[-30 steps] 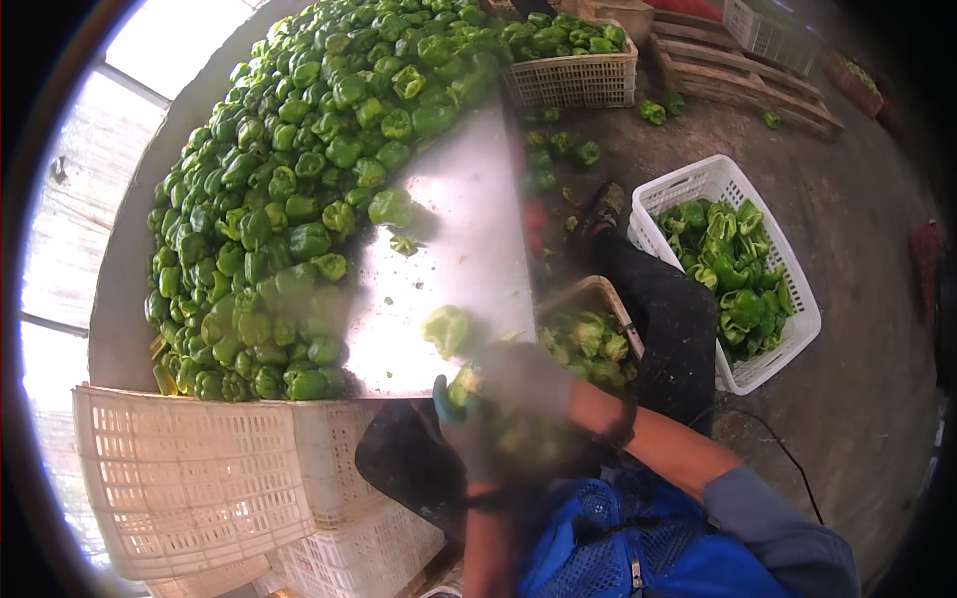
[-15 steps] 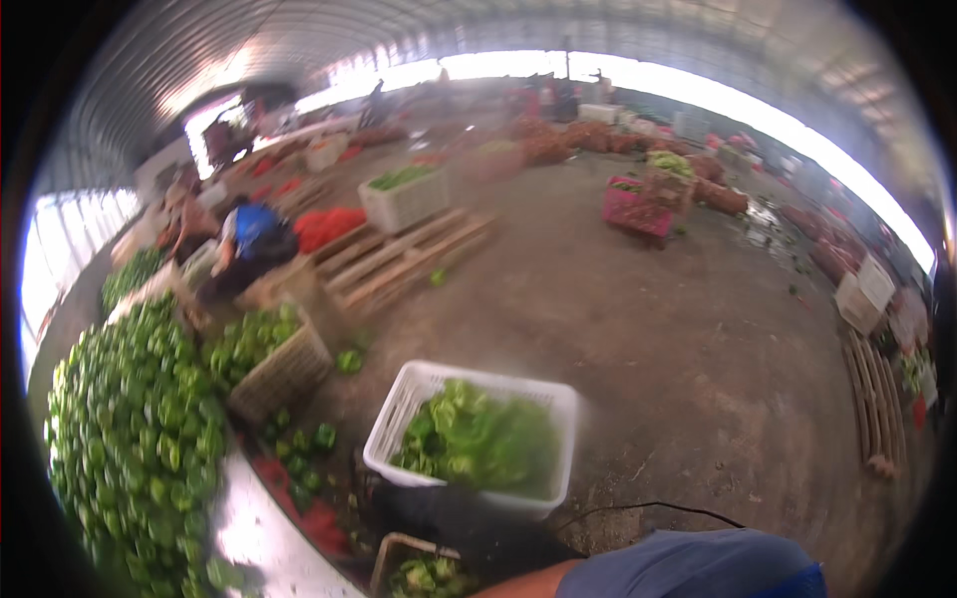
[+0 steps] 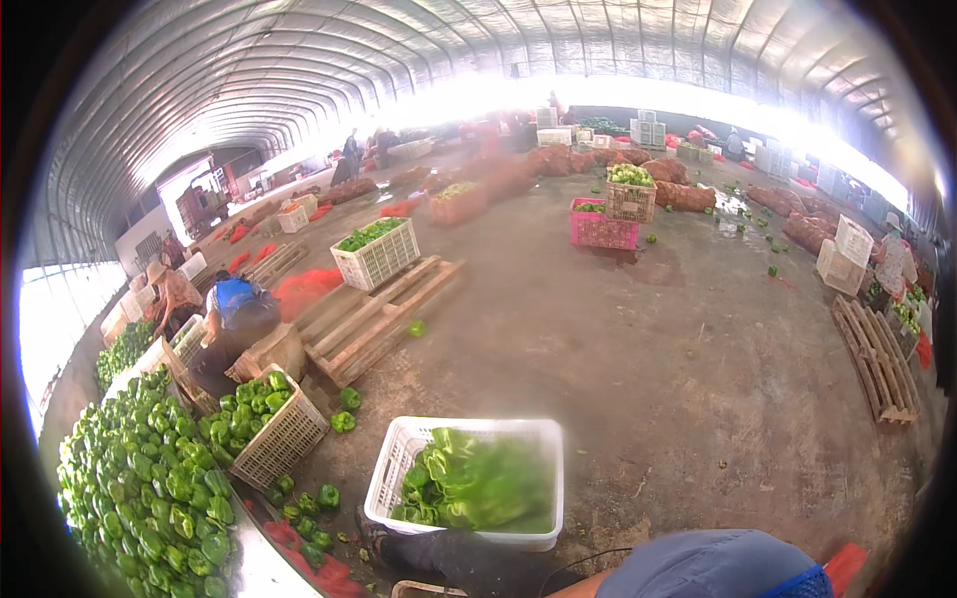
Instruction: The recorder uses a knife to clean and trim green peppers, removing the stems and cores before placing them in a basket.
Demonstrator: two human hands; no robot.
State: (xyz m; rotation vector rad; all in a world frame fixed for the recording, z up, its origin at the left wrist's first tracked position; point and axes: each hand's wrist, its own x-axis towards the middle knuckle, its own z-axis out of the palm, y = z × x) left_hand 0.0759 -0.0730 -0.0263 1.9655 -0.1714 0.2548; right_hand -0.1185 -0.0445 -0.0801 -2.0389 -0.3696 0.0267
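Neither of my hands shows in the head view. Close in front is a white plastic crate (image 3: 384, 468) partly filled with green bell peppers (image 3: 459, 478); a blur covers its right part. A co-worker's blue-grey cap (image 3: 698, 563) fills the lower right, with a bit of bare arm (image 3: 583, 586) beside it. A dark-trousered leg (image 3: 469, 560) lies along the near side of the crate. On the left, a large heap of green bell peppers (image 3: 150, 478) rests on a pale, shiny surface (image 3: 261, 563).
A tilted crate (image 3: 289, 434) of peppers stands beside the heap, with loose peppers (image 3: 309, 523) on the floor. Wooden pallets (image 3: 384, 314) lie beyond it and at the right (image 3: 877, 359). Two people (image 3: 234, 309) bend at the left. A pink crate (image 3: 603, 229) stands farther off.
The view has tilted up and sharpened, so more roof shows. The white crate sits lower in the picture, and the small crate at the bottom is mostly out of view.
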